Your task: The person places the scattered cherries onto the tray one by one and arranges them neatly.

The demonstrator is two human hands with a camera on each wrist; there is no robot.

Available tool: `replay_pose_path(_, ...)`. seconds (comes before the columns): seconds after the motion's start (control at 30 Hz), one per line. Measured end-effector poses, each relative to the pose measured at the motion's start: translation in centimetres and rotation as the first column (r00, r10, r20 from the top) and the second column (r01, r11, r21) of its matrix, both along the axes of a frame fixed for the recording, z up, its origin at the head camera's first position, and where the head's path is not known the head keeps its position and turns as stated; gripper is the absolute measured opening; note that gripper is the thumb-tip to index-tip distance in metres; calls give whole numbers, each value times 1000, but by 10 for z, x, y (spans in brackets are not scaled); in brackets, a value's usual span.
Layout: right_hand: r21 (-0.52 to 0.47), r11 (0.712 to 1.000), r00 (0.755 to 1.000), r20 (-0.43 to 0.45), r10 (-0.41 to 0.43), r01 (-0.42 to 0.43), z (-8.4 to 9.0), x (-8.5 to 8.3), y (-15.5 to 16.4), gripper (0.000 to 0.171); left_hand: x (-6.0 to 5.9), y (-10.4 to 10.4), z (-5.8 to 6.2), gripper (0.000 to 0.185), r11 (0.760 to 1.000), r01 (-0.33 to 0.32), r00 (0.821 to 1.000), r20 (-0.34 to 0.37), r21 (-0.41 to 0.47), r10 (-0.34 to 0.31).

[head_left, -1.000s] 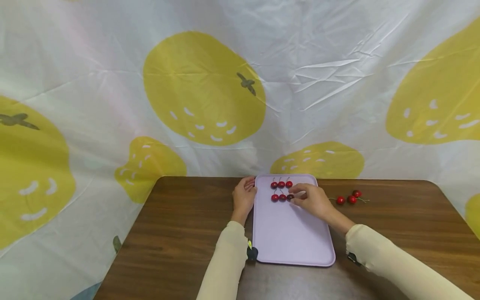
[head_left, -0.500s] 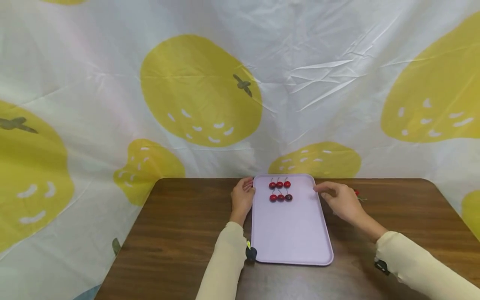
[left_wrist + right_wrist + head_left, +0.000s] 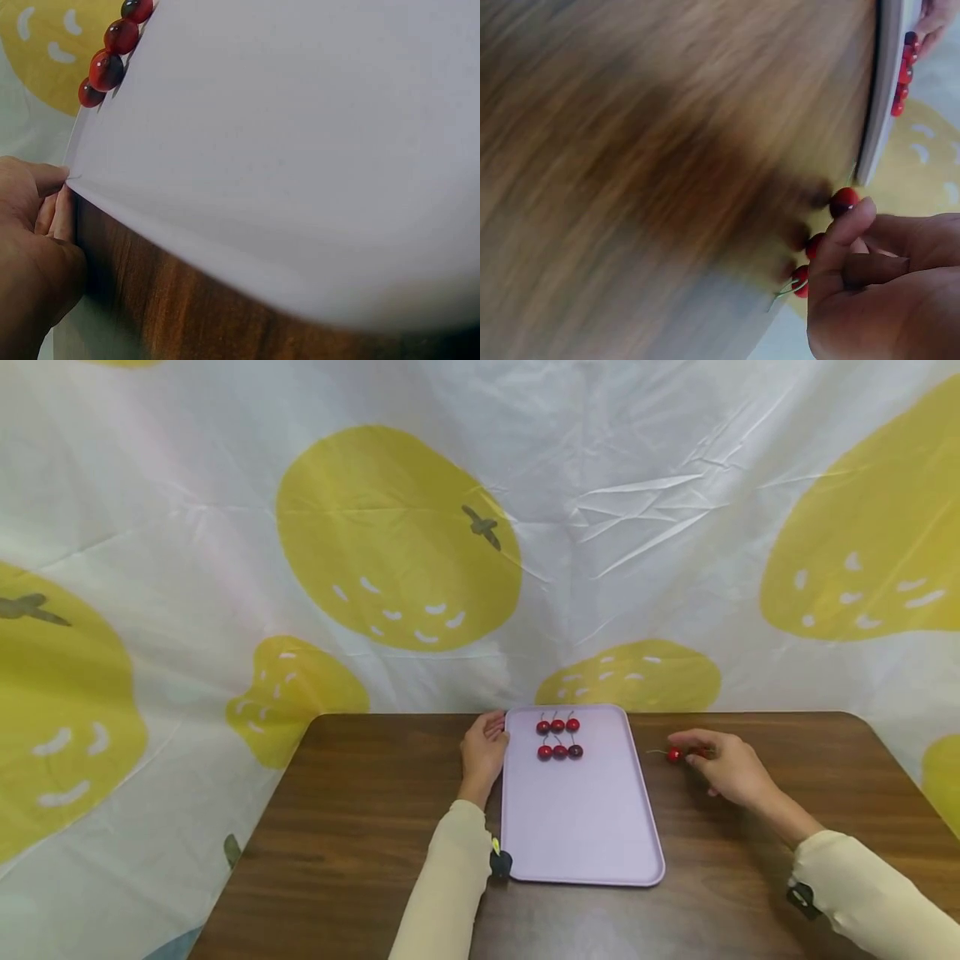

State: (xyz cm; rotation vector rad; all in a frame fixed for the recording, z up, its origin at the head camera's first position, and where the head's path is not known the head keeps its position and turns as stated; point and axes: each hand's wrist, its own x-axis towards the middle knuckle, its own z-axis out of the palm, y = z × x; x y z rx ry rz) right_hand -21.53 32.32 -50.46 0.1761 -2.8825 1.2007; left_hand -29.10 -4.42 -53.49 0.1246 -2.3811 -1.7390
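A pale lilac tray (image 3: 581, 827) lies on the table, with two short rows of red cherries (image 3: 558, 739) near its far end. My left hand (image 3: 482, 756) holds the tray's left edge near the far corner; in the left wrist view the thumb (image 3: 52, 176) rests on the rim, with the other fingers at its outer side. Right of the tray, my right hand (image 3: 731, 768) is around a loose cherry (image 3: 674, 755) on the table, index finger above it and thumb beside it. Two more cherries (image 3: 801, 281) lie past that hand in the right wrist view, partly hidden by its fingers.
The dark wooden table (image 3: 375, 810) ends at the back against a white curtain (image 3: 600, 568) printed with big yellow fruit. A small dark object (image 3: 501, 863) on the left wrist overlaps the tray's near left side.
My right hand has let go of the dark cherry at the end of the nearer row and moved right, off the tray, to the loose cherries. The left hand stays at the tray's edge.
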Motion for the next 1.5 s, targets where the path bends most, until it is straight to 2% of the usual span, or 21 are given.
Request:
replay_pose_path(0.23, 41, 999, 1000, 0, -4, 4, -3, -2, 1, 37, -1, 0, 1, 35, 1000, 5, 1000, -7, 14, -5)
replay_pose_path(0.57, 48, 998, 999, -33, -30, 31, -8, -5, -3, 32, -2, 2, 2, 35, 1000, -1, 1000, 2, 24, 1)
replay_pose_path(0.9, 45, 996, 995, -76, -68, 72, -7, -3, -14, 26, 0, 2, 2, 34, 1000, -2, 1000, -28, 20, 3)
replay_pose_path(1.3, 91, 993, 966, -255, -43, 69, 6, 3, -68, 19, -1, -1, -2, 35, 1000, -1, 1000, 2, 22, 1)
replay_pose_path(1.5, 111, 994, 974, -225, 6, 19, 9, 3, -107, 16, -2, -1, -3, 34, 1000, -4, 1000, -1, 17, 4)
